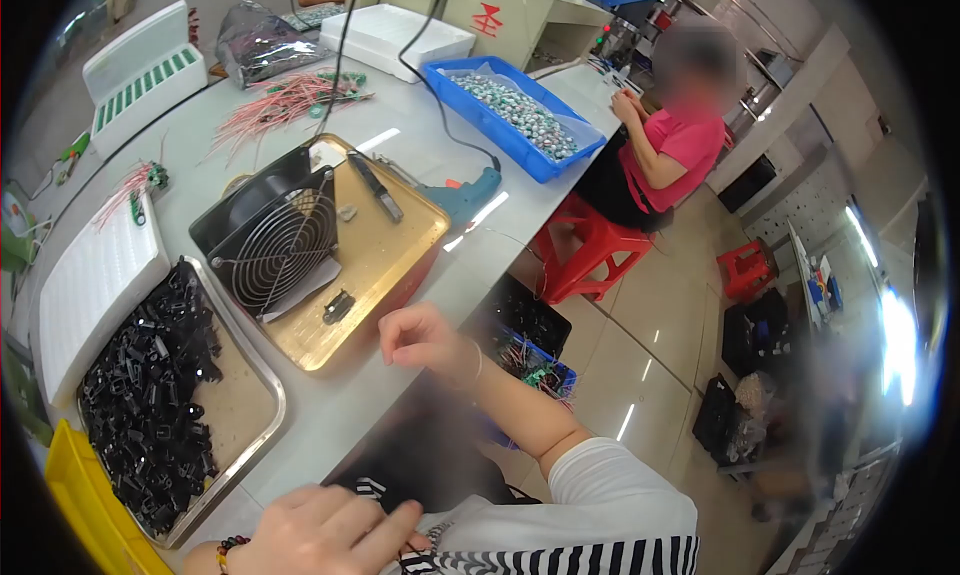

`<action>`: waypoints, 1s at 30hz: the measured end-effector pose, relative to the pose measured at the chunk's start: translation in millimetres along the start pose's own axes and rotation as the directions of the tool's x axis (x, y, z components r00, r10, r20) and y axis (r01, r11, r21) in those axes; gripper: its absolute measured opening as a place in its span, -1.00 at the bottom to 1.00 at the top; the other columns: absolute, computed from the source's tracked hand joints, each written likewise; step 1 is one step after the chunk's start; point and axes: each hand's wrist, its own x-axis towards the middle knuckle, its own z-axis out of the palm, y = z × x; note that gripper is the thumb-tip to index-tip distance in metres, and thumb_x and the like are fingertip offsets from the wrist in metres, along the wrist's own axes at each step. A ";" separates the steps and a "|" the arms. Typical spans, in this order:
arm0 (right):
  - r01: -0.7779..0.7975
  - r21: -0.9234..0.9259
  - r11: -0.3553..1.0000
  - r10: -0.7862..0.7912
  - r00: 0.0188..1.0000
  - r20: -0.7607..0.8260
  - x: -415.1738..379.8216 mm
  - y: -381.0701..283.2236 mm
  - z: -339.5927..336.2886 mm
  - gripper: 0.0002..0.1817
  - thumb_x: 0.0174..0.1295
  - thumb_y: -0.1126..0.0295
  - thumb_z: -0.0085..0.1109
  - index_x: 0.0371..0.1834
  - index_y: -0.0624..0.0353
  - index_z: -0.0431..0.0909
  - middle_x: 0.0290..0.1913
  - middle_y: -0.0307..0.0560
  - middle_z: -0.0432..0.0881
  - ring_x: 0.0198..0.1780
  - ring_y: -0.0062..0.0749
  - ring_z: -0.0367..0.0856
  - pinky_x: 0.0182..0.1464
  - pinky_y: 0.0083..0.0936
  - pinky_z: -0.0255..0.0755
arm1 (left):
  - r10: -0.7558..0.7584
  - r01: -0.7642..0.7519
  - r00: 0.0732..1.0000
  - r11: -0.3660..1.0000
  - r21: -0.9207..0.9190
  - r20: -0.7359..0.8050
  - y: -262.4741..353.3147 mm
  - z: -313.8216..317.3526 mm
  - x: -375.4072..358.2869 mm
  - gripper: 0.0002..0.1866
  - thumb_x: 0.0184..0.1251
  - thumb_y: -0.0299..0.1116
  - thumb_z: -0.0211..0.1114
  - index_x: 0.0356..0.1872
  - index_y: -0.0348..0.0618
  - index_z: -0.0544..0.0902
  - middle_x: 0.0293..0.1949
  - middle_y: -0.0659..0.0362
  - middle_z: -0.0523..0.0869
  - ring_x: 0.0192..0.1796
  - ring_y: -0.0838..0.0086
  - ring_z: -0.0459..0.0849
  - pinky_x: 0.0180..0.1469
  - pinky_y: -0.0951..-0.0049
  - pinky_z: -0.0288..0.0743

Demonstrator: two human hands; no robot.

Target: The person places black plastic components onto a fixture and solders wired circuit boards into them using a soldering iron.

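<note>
My right hand (425,340) hangs over the table edge, right of the gold-coloured tray (405,260). Its fingers are curled in, and nothing shows in them. Low in the view, my left hand (330,530) is in front of my striped shirt, fingers bent and close together. Something small and dark shows by its fingertips, too small to name. On the tray a small black part (339,306) lies nearest my right hand. A black fan with a round wire guard (285,240) stands tilted on the tray, and a black-handled tool (375,187) lies behind it.
A metal tray (262,415) of black plastic parts (150,405) is at left, beside white foam (100,285) and a yellow bin (85,510). Behind are pink-wired boards (290,105), a teal electric tool (465,195) and a blue tray (435,70). A co-worker (670,145) sits on a red stool (595,250).
</note>
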 end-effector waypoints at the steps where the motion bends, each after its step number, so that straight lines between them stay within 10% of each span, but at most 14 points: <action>1: 0.009 -0.033 0.999 -0.009 1.000 0.001 -0.1 -1.9 -0.4 -0.90 0.05 0.45 0.18 -0.50 0.26 0.53 -0.49 -0.26 0.50 -0.42 -0.69 0.41 -0.39 -0.71 0.23 | 0.033 -0.034 0.999 0.995 0.094 0.007 1.1 -1.0 0.4 -0.81 0.12 -0.28 0.31 -0.39 -0.18 0.60 -0.63 0.20 0.43 -0.61 0.38 0.48 -0.54 0.42 0.38; 8: 0.028 -0.049 0.998 -0.032 0.995 -0.097 0.6 -1.8 4.5 -0.79 -0.11 0.36 0.22 -0.62 0.31 0.49 -0.57 -0.11 0.47 -0.51 -0.51 0.36 -0.46 -0.61 0.14 | 0.124 -0.123 0.992 0.948 0.295 0.015 6.4 -10.5 -8.4 -0.73 0.18 -0.16 0.27 -0.54 -0.12 0.54 -0.67 0.36 0.31 -0.64 0.62 0.41 -0.59 0.63 0.27; 11: 0.027 -0.029 0.999 -0.030 0.995 -0.099 -0.2 0.7 3.7 -0.78 -0.08 0.34 0.21 -0.62 0.32 0.50 -0.58 -0.11 0.46 -0.52 -0.51 0.34 -0.46 -0.62 0.13 | 0.065 -0.070 0.998 0.953 -0.296 -0.027 15.7 7.2 -21.4 -0.78 0.19 -0.24 0.24 -0.40 -0.20 0.56 -0.64 0.13 0.44 -0.60 0.30 0.49 -0.54 0.36 0.37; 14: 0.031 -0.014 0.999 -0.032 0.995 -0.099 0.1 1.2 3.6 -0.78 -0.08 0.36 0.20 -0.61 0.33 0.49 -0.58 -0.11 0.45 -0.53 -0.51 0.33 -0.47 -0.61 0.13 | 0.117 0.068 0.982 0.512 -0.857 0.148 23.5 28.1 -17.3 -0.69 0.28 -0.18 0.15 -0.37 -0.29 0.46 -0.56 -0.01 0.52 -0.52 0.13 0.54 -0.49 0.29 0.40; 22: 0.055 0.019 0.998 -0.053 0.995 -0.081 0.9 2.1 2.6 -0.78 -0.06 0.37 0.21 -0.58 0.35 0.48 -0.60 -0.11 0.41 -0.57 -0.50 0.29 -0.49 -0.60 0.09 | 0.518 0.220 0.825 0.071 -0.973 0.225 -3.2 18.0 -7.6 -0.70 0.21 -0.33 0.18 -0.16 -0.33 0.39 -0.51 -0.11 0.55 -0.45 0.03 0.56 -0.43 0.23 0.41; 30: 0.060 0.023 0.998 -0.058 0.995 -0.083 1.2 3.2 2.9 -0.78 -0.04 0.37 0.21 -0.58 0.35 0.47 -0.61 -0.12 0.39 -0.58 -0.52 0.26 -0.50 -0.60 0.06 | 0.233 0.133 0.919 0.574 -0.808 0.317 0.0 23.8 -11.1 -0.80 0.13 -0.38 0.20 -0.40 -0.32 0.42 -0.58 -0.12 0.53 -0.48 -0.03 0.53 -0.46 0.15 0.39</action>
